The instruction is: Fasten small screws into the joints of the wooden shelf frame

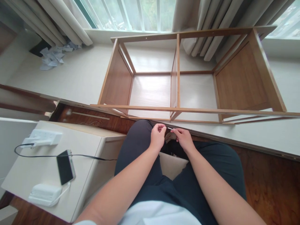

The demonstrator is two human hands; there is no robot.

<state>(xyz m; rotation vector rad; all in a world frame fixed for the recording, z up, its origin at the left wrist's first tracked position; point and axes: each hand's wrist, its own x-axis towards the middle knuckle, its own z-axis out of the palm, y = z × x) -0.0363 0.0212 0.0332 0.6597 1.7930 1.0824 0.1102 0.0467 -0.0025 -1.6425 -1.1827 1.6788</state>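
Low in front of my lap, my left hand (pixel 158 135) is closed in a pinch, thumb against the fingers. My right hand (pixel 183 139) is pinched too, its fingertips a short way from the left ones. A thin, shiny metal pin (pixel 170 128) spans the gap between them; its ends are hidden by the fingertips. It is too small to tell whether it is a screw or a dowel. Just beyond my hands lies a wooden frame (pixel 178 68) with side panels and a middle divider, on the pale window ledge (pixel 79 78).
On the left, a bedside cabinet (pixel 91 137) carries a phone (pixel 65 167), a white power strip (pixel 45 137), a white charger case (pixel 44 194) and a black cable (pixel 91 157). Crumpled paper (pixel 51 57) lies on the ledge. Curtains (pixel 206 28) hang behind the frame.
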